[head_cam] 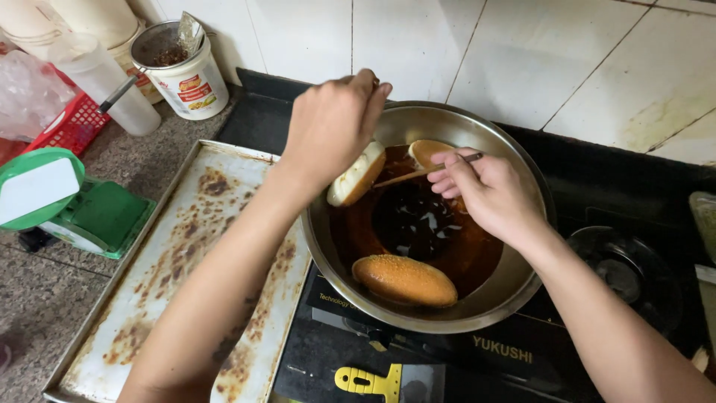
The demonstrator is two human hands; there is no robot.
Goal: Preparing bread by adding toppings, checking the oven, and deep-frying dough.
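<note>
L hand (pixel 332 123) lifts bun (pixel 356 175) w/ chopsticks (pixel 418 173) over oil pan (pixel 514 287).

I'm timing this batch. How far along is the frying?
Looks done: one bun floats golden brown in the oil of the pan. In hand: the left hand holds a pale bun at the oil's edge, while the right hand works a stick near a third bun. Left: the tray holds no buns yet.
</note>
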